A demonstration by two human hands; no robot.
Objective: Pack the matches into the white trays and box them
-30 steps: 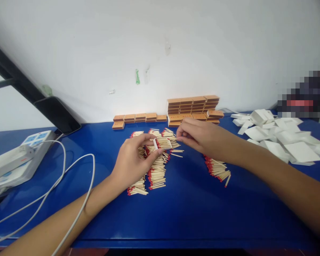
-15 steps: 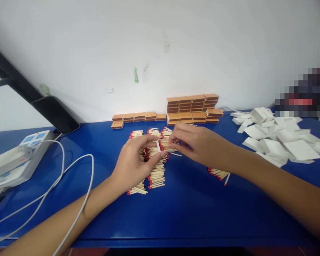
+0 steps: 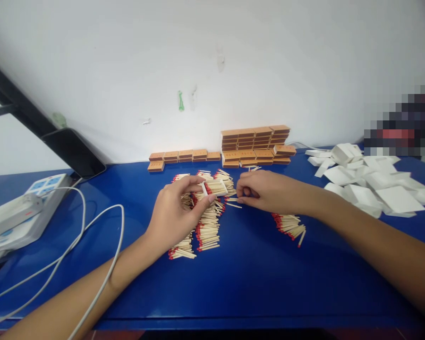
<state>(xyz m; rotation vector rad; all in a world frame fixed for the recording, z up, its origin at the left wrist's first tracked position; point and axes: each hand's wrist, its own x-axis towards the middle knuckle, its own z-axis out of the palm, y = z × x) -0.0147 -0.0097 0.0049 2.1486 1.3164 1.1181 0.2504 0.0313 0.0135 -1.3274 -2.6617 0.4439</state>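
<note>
My left hand [image 3: 175,208] grips a small white matchbox tray [image 3: 204,190] between thumb and fingers. Red-headed matches [image 3: 215,187] lie side by side inside the tray, heads toward my left hand. To the right of the tray is my right hand [image 3: 260,191], its fingers curled and thumb tip pinched at the end of a loose match [image 3: 231,199]. Another match lies just below it on the blue table. Under and around the tray, piles of matches [image 3: 208,231] spread in columns, partly hidden by my left hand.
Orange-brown matchboxes [image 3: 255,137] stand stacked against the wall, with a shorter row [image 3: 184,155] to their left. White empty trays [image 3: 368,179] are heaped at right. A smaller match pile [image 3: 288,224] lies below my right forearm. A power strip [image 3: 31,212], white cables [image 3: 122,226] and a phone [image 3: 76,151] are at left.
My right hand has drawn away from the tray to the right and uncovered the matches in it. The tray has shifted slightly left in my left hand, its right end now showing.
</note>
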